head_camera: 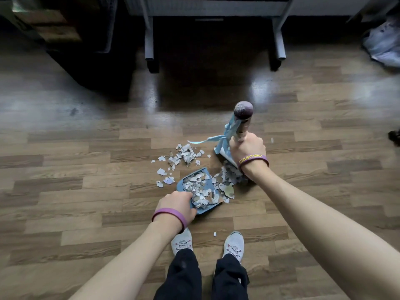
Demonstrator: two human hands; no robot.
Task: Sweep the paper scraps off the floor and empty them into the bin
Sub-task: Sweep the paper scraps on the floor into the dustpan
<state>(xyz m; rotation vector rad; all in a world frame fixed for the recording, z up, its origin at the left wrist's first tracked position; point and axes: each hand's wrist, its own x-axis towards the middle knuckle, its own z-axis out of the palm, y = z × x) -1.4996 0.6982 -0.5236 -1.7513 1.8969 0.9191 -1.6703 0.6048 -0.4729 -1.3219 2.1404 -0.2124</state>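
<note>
Seen from above, over a wood-plank floor (86, 191). Left hand (176, 205) clamped on the near end of a blue dustpan (195, 189), pan lying flat on the floor with its mouth facing far and right. Right hand (247, 148) wrapped tight around the handle of a broom (242, 120), pale blue ribbon trailing from the handle, broom head low on the floor just right of the pan. Paper scraps (184, 155) heaped inside the pan, more scattered on the floor at its far-left edge and bunched against the broom head. One stray bit (215, 234) near the grey shoes (233, 245). Purple wristbands on both wrists. Grey stand legs (149, 40) far behind.
</note>
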